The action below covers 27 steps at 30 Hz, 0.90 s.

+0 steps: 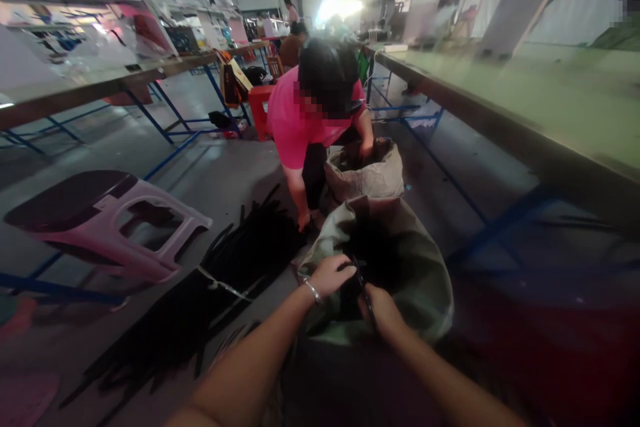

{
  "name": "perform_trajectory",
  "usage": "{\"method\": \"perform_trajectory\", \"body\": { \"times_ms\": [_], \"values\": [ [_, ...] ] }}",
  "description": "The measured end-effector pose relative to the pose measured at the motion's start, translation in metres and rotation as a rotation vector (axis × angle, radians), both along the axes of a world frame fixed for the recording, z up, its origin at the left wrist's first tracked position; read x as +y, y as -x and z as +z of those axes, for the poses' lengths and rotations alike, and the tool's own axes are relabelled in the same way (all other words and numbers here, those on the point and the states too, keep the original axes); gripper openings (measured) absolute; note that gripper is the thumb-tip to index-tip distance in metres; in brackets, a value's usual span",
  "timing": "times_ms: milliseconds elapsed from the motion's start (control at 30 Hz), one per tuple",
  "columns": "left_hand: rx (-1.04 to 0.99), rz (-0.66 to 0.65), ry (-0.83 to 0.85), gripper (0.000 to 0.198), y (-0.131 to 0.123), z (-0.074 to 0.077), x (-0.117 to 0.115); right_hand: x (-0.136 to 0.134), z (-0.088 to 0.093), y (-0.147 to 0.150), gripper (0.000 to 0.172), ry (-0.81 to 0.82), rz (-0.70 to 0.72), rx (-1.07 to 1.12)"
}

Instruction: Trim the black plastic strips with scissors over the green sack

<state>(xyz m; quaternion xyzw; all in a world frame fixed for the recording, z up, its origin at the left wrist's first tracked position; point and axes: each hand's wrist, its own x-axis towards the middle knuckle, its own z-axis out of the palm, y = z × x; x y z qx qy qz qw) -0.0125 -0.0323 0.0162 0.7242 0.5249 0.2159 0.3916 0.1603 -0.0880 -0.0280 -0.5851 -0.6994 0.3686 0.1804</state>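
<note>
My left hand (327,275) and my right hand (380,310) are at the mouth of a grey-green woven sack (425,287). Between them runs a bundle of thin black strips (361,297), and both hands seem closed on it. The sack holds more dark material, mostly in shadow. To my left, a large heap of long black strips (195,300) lies on the floor, with a white tie (223,284) across it. A bracelet circles my left wrist.
A person in a pink shirt (305,123) bends over a beige woven sack (363,170). A pink plastic stool (107,223) lies on its side at left. Long tables with blue metal legs (505,107) line both sides, and a red crate (260,110) stands ahead.
</note>
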Motion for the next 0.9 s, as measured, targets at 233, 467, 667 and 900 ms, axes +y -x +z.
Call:
{"method": "perform_trajectory", "body": {
  "times_ms": [233,467,667,900],
  "values": [
    [0.016,-0.011,-0.012,0.024,-0.001,-0.007,-0.006,-0.011,-0.024,0.006,0.011,0.0,-0.039,0.093],
    [0.016,-0.04,0.06,0.024,-0.002,-0.02,-0.003,-0.014,-0.034,0.005,0.021,0.083,-0.118,0.179],
    [0.019,-0.049,0.091,0.024,-0.003,-0.024,0.007,-0.007,-0.042,0.004,0.022,0.081,-0.134,0.201],
    [0.038,-0.046,0.048,0.025,-0.004,-0.027,0.015,0.003,-0.034,0.0,0.025,0.124,-0.071,0.227]
  ]
}}
